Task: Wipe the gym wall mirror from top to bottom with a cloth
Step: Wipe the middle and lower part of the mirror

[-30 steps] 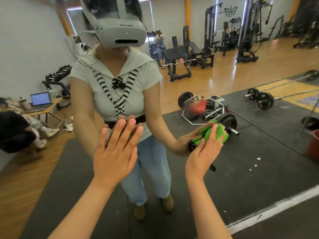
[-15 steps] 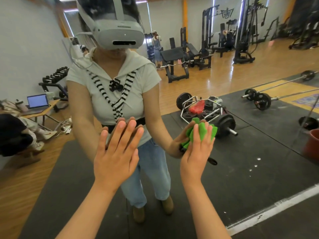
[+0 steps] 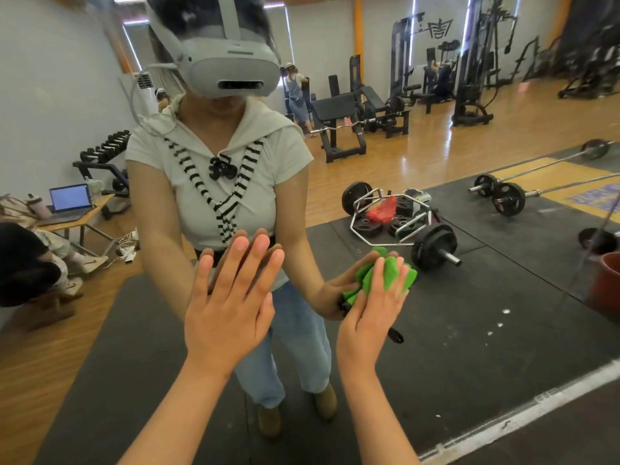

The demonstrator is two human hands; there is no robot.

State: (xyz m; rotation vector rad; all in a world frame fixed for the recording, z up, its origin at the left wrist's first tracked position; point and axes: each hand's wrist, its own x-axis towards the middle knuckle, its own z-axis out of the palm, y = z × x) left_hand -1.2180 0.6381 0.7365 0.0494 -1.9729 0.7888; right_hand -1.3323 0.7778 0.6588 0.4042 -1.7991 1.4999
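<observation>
Pressing hand: right hand (image 3: 369, 310), one of two, fingers spread nearly straight, pushes the single crumpled green microfibre cloth (image 3: 390, 276) onto the glass, centre right of frame
Bracing hand: left hand (image 3: 228, 313), flat, holding nothing, palm on glass at centre
Surface: one large wall mirror (image 3: 486, 313)
Edge: pale strip (image 3: 536, 407) crosses lower right
Room: glass stretches wide right of cloth

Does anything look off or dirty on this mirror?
A few white specks sit right of and below the green cloth under your right hand; on the mirror or the reflected mat, I cannot tell. Your left hand lies flat against the glass and may smudge it.
</observation>
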